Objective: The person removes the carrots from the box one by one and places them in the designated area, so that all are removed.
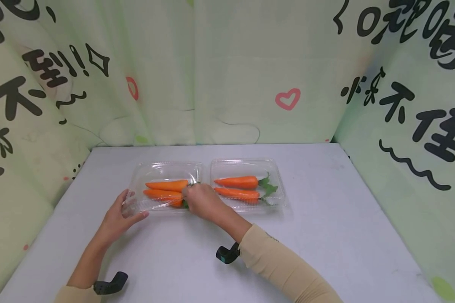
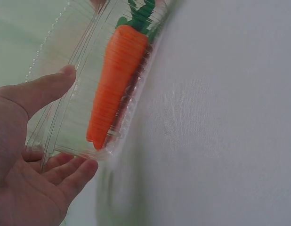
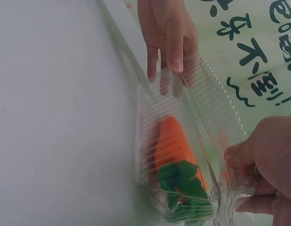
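Observation:
A clear plastic clamshell box (image 1: 136,206) with orange carrots (image 1: 167,185) inside lies at the left of the table. My left hand (image 1: 117,219) holds its left end, thumb along the front side and fingers around the end. At its right end, my right hand (image 1: 202,201) pinches the rim; the fingertips are partly hidden in the head view. The right wrist view shows the right thumb and fingers (image 3: 265,165) on the seam where the box's two halves meet. One carrot (image 2: 118,80) with green leaves (image 2: 138,16) shows through the ribbed wall in the left wrist view.
A second clear plastic box (image 1: 280,195) stands just right of the first, with two leafy carrots (image 1: 236,182) in it. Both sit on a white table (image 1: 326,235). Printed curtains (image 1: 235,84) hang behind and at the sides.

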The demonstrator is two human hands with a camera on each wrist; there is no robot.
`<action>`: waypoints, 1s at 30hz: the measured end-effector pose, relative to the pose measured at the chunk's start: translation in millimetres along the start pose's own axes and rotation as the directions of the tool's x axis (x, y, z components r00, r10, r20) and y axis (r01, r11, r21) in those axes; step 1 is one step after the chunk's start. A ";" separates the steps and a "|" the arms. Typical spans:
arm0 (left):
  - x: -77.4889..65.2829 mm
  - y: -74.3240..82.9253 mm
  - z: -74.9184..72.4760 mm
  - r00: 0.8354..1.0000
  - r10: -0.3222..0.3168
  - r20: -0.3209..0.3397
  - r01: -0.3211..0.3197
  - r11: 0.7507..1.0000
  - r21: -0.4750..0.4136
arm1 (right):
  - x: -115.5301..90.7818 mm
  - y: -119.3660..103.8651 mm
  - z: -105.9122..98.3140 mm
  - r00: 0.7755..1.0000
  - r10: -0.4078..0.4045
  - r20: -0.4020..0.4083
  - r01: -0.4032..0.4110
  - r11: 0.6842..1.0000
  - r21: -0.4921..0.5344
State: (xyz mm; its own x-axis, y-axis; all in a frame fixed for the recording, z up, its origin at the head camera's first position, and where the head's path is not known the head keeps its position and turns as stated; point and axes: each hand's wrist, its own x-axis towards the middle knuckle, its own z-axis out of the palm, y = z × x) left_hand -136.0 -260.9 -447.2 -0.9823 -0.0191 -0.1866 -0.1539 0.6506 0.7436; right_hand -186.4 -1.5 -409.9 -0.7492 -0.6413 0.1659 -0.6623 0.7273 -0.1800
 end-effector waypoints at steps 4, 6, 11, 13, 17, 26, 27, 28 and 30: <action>-1.1 -0.4 0.8 1.000 0.001 0.001 -0.001 1.000 -0.007 | 0.2 0.7 -0.8 0.999 0.025 0.020 -0.027 0.997 0.072; -1.3 -0.9 1.0 1.000 0.006 -0.001 -0.006 1.000 -0.004 | 0.4 1.2 -1.0 0.999 0.030 0.025 -0.032 0.994 0.103; -1.6 -1.0 1.3 1.000 0.007 -0.003 -0.007 1.000 -0.002 | 1.8 2.7 -0.5 0.998 0.044 0.040 -0.050 0.985 0.165; -1.5 -1.0 1.4 1.000 0.002 -0.001 -0.002 1.000 -0.006 | 2.8 3.4 -1.2 0.997 0.051 0.055 -0.060 0.982 0.181; -0.3 -1.5 1.9 1.000 0.005 0.002 -0.005 1.000 -0.014 | 5.0 4.8 -4.5 0.993 0.066 0.097 -0.087 0.970 0.228; 1.4 -1.5 2.0 1.000 0.019 0.002 -0.019 1.000 -0.015 | 6.2 7.7 -10.1 0.992 0.061 0.111 -0.091 0.954 0.284; 1.5 -1.3 1.9 1.000 0.017 0.002 -0.017 1.000 -0.015 | 6.3 7.8 -10.3 0.992 0.063 0.109 -0.092 0.953 0.287; 1.6 -1.1 1.8 1.000 0.015 0.003 -0.015 1.000 -0.017 | 6.4 7.7 -10.4 0.992 0.065 0.106 -0.094 0.953 0.288; 2.0 -0.7 1.5 1.000 0.011 0.004 -0.011 1.000 -0.019 | 6.5 7.2 -10.5 0.992 0.073 0.102 -0.099 0.954 0.283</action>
State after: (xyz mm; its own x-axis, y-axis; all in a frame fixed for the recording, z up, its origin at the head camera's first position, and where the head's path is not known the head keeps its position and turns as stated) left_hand -137.7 -260.3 -449.1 -0.9835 -0.0086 -0.1806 -0.1448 0.6360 0.7580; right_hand -196.0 2.2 -399.9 -0.7920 -0.6082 0.0531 -0.5593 0.6879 -0.4626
